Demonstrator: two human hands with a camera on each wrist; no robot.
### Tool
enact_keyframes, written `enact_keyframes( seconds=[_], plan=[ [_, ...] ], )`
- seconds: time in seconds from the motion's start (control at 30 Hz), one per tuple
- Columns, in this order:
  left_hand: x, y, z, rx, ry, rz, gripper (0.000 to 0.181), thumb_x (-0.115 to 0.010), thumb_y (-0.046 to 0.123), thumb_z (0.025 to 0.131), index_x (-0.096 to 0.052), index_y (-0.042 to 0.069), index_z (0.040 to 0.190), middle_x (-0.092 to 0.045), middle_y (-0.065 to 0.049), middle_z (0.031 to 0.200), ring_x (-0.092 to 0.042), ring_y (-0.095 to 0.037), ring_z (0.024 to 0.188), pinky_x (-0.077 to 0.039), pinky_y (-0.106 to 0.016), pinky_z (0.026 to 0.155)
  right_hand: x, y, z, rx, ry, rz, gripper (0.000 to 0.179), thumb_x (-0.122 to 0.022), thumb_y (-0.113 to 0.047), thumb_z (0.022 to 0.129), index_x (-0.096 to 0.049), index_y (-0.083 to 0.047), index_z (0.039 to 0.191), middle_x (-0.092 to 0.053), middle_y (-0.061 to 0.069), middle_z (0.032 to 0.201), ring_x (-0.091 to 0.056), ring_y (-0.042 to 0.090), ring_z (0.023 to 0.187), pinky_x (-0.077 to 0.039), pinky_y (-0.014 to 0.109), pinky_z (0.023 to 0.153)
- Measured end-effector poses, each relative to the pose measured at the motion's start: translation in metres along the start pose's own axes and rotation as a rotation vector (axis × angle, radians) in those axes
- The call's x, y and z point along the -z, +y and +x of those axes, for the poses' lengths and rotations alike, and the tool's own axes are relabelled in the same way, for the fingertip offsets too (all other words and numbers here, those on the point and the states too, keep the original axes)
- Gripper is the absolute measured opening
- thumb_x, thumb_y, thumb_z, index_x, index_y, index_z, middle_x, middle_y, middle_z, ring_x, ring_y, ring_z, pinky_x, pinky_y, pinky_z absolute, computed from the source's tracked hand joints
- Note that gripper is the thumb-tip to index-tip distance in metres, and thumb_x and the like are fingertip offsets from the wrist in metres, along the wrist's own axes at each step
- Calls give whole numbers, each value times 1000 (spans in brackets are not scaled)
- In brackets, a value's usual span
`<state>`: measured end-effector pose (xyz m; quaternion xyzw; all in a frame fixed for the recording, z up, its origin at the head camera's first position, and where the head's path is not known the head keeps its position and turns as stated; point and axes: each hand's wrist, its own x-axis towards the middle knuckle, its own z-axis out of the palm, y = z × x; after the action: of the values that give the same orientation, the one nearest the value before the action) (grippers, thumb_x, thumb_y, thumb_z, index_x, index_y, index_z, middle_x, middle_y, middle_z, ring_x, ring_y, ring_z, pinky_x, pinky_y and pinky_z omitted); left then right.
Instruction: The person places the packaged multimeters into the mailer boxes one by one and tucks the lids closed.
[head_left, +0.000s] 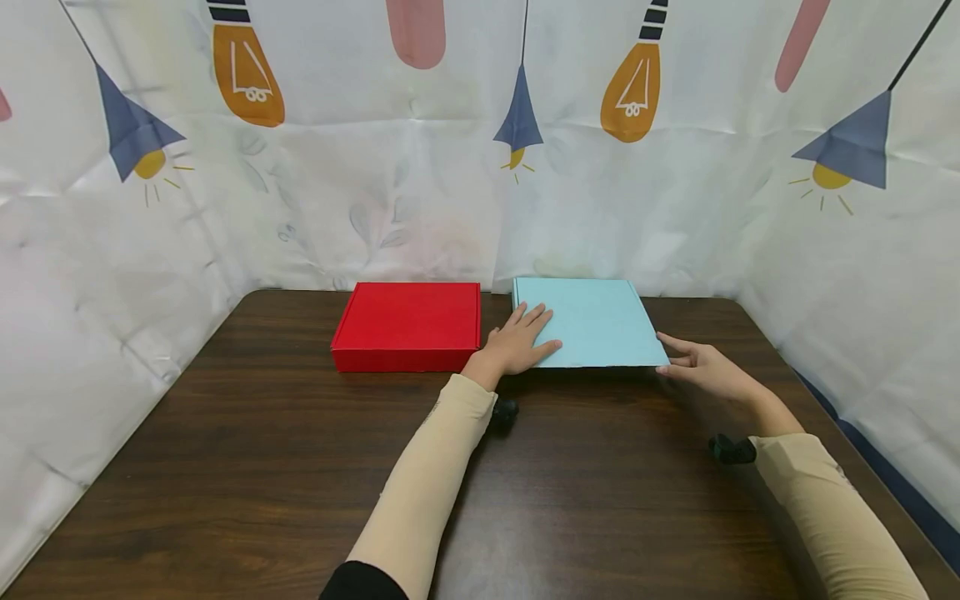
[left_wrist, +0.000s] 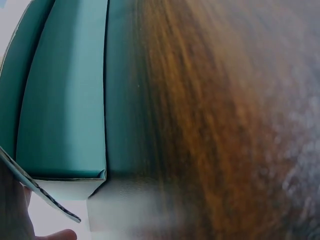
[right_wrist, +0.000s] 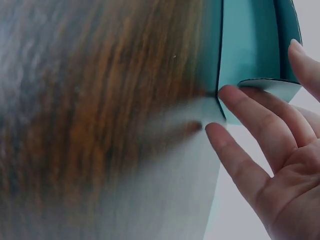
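A light blue cardboard box (head_left: 588,321) lies at the table's back edge. My left hand (head_left: 517,340) rests on the left part of its lid with fingers spread. At the box's front right corner is my right hand (head_left: 701,367), its fingers extended along the side. In the right wrist view, that hand's fingertips (right_wrist: 231,95) reach the box's corner and the thumb is close to the lid edge. The left wrist view shows the box's front wall (left_wrist: 65,115) under the lid, with a side flap (left_wrist: 45,195) angled outward.
A red cardboard box (head_left: 416,321) sits left of the blue one, near my left wrist. Both stand on a dark brown wooden table (head_left: 247,467). A white cloth (head_left: 322,192) printed with lamps and bulbs hangs behind and at the sides.
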<state>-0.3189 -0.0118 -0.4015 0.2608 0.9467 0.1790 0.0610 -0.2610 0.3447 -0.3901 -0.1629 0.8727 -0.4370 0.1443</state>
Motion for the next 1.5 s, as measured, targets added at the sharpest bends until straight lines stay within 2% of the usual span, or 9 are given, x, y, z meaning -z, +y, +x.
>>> enact_keyframes(
  seconds=[0.3, 0.53, 0.77, 0.93, 1.03, 1.17, 1.23, 1.5],
  plan=[
    [1, 1, -1, -3, 3, -2, 75, -40, 57, 105, -12, 25, 167, -8, 3, 172, 4, -23, 157, -23, -65, 117, -2, 0, 1, -5, 3, 31, 80, -61, -24, 105, -9, -5, 164, -42, 32, 151, -43, 47, 138, -32, 68, 109],
    [0, 1, -1, -3, 5, -4, 75, -41, 56, 105, -13, 25, 167, -8, 3, 172, 4, -23, 157, -23, -66, 117, -5, -2, 2, 12, 25, -24, 80, -62, -21, 104, -12, -1, 163, -41, 31, 151, -44, 46, 137, -35, 66, 108],
    [0, 1, -1, -2, 7, -1, 74, -41, 56, 105, -13, 25, 167, -8, 3, 172, 4, -23, 157, -23, -65, 117, -3, -2, 5, -12, 24, -22, 84, -66, -22, 103, -10, -2, 163, -43, 32, 149, -42, 47, 138, -30, 69, 110],
    [0, 1, -2, -3, 4, -5, 74, -41, 56, 105, -13, 25, 167, -7, 3, 172, 5, -23, 157, -23, -65, 117, 1, -3, 7, -36, 20, -29, 88, -68, -26, 101, -10, -5, 164, -36, 33, 154, -36, 50, 142, -27, 72, 110],
    [0, 1, -2, -4, -1, 6, 74, -41, 56, 105, -12, 25, 167, -7, 3, 172, 5, -23, 157, -23, -65, 117, 1, -6, 10, -43, 40, -76, 86, -66, -32, 102, -14, -5, 164, -41, 34, 151, -40, 50, 140, -30, 72, 108],
    [-2, 1, -2, -2, 4, 39, 73, -40, 56, 106, -12, 25, 167, -7, 3, 172, 4, -24, 157, -21, -65, 118, 0, -10, 13, -56, 91, -163, 83, -65, -41, 102, -22, -7, 164, -60, 31, 135, -52, 50, 130, -35, 72, 105],
    [-3, 3, -3, 1, 10, 56, 72, -39, 55, 107, -13, 24, 167, -7, 2, 172, 4, -24, 157, -20, -64, 118, 0, -12, 15, -66, 107, -199, 82, -65, -43, 101, -24, -7, 163, -64, 29, 130, -55, 50, 126, -37, 71, 103],
    [-6, 9, -11, 2, 2, 118, 70, -38, 53, 108, -13, 24, 167, -4, -2, 173, 5, -28, 157, -18, -63, 119, 3, -18, 21, -99, 114, -292, 80, -66, -45, 100, -31, -7, 161, -68, 27, 123, -57, 51, 122, -42, 69, 98]
  ],
)
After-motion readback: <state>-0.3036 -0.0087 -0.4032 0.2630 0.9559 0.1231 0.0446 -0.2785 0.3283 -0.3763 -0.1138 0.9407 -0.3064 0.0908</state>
